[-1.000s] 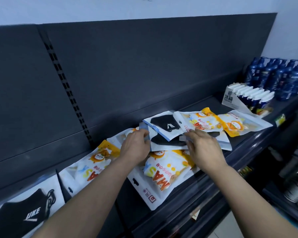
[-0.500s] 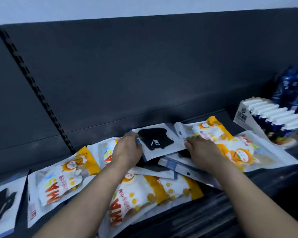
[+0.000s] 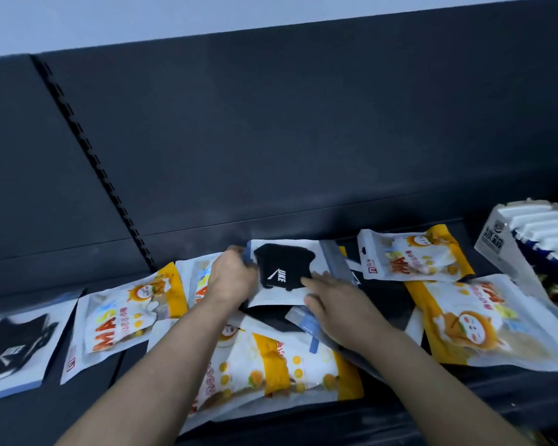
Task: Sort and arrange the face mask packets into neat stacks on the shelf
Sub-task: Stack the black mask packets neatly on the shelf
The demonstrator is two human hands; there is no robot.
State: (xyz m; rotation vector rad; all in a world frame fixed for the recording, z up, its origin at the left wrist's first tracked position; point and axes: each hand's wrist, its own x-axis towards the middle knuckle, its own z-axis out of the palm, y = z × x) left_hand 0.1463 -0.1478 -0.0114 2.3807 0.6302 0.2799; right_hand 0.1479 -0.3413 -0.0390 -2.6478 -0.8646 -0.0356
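Black fabric behind clear film: the black mask packet [image 3: 284, 275] sits mid-shelf, close to the back panel [image 3: 303, 140] and on top of the jumble. Its long axis runs from 9 to 3 o'clock, and a grey-blue header strip marks the 3 o'clock end. My left hand [image 3: 231, 278] is closed on its 9 o'clock edge, fingers curled over the top corner. My right hand [image 3: 339, 304] lies on its 4 o'clock corner with the fingers fairly straight on the film, pressing rather than pinching as far as I can see. White letters on the mask read "UKE" beside a tick-shaped mark. What I judge to be the same mark, though blurred, shows on a second black packet [image 3: 13, 349] far out at 8 o'clock on the shelf [image 3: 464, 387]. If the black ones are to be stacked there, the packet must travel lengthwise toward 9 o'clock. My left hand is the nearer one and already leads that way. Between the two lies an orange packet [image 3: 126, 313] printed "MASK" in orange capitals, which I would have to pass over. Similar orange-and-white packets lie at 2 o'clock [image 3: 413, 255], at 4 o'clock [image 3: 471, 320] and at 6 o'clock under my forearms [image 3: 287, 365]. A blue-edged packet [image 3: 306, 323] pokes out beneath my right hand. At 2 o'clock stands a carton [image 3: 496, 243] with Chinese characters that I cannot read for sure.
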